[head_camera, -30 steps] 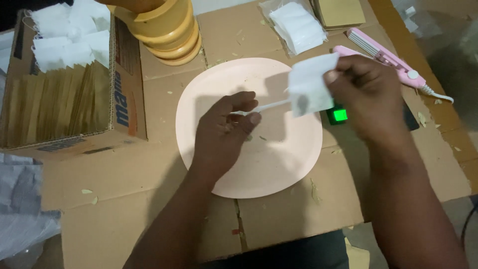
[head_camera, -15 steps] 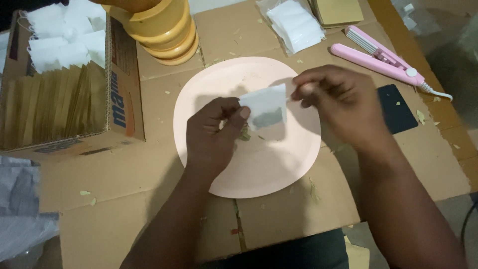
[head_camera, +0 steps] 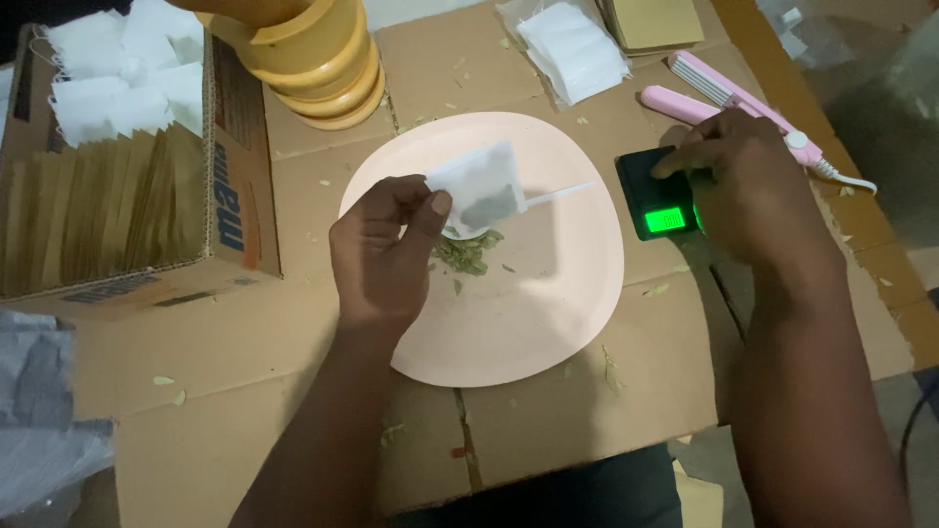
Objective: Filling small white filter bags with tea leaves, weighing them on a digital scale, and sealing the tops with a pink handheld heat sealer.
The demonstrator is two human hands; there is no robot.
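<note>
— So, from the head camera, what does the left hand (head_camera: 386, 249) have?

— It pinches a small white filter bag (head_camera: 479, 188) between thumb and fingers, closed on the bag's left edge. The bag hangs over the pale pink plate (head_camera: 548, 313), with a dark patch of filling showing through its paper and a thin white drawstring (head_camera: 559, 195) trailing out to the right.

— And underneath it?

— A little heap of dried green leaves (head_camera: 468, 252) lies on the plate, just below the bag. Loose flakes are scattered on the plate and on the cardboard sheet (head_camera: 293, 391) that covers the worktop.

— Where is the right hand (head_camera: 748, 186)?

— Well apart from the left one, to the right of the plate. It rests on a small black pocket scale (head_camera: 657, 196) with a lit green display; the fingers curl down onto the scale's top, holding nothing that can be seen.

— What surrounds them?

— A pink heat sealer (head_camera: 729, 98) with a white cord lies just beyond the right hand. A stack of white empty bags (head_camera: 572, 49) sits at the top, near tan envelopes (head_camera: 653, 22). A yellow-orange ribbed container (head_camera: 318, 64) stands above the plate. At the left, an open cardboard box (head_camera: 235, 205) holds brown paper sleeves (head_camera: 88, 210) and more white bags (head_camera: 122, 68). Grey plastic (head_camera: 44, 411) lies at the lower left.
</note>
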